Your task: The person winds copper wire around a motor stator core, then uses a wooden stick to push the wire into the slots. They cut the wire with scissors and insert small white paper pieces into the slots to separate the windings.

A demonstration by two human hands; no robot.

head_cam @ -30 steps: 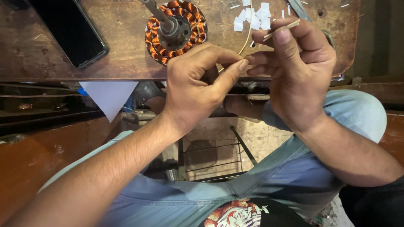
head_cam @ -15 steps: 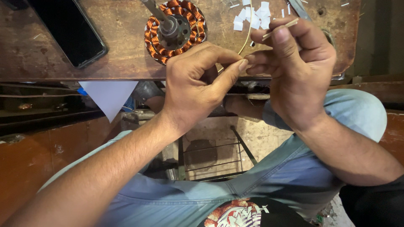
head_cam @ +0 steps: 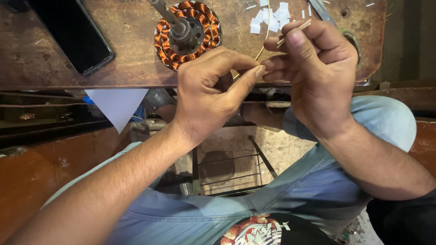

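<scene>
My left hand (head_cam: 210, 86) and my right hand (head_cam: 313, 68) meet fingertip to fingertip at the near edge of a worn wooden workbench (head_cam: 54, 59). The left thumb and forefinger pinch something small; it is hidden between the fingers. The right hand grips a thin pale stick (head_cam: 294, 31) between thumb and forefinger, its end poking up to the right. A thin yellowish strand (head_cam: 268, 31) curves up from between the hands. Behind the left hand lies a round motor stator with copper windings (head_cam: 187, 32) and a metal shaft.
A black phone (head_cam: 75, 34) lies on the bench at the left. Small white paper scraps (head_cam: 272, 18) are scattered at the back. A white paper triangle (head_cam: 117, 105) hangs below the bench edge. My knees in blue cloth are under the bench, above a wire-frame stool.
</scene>
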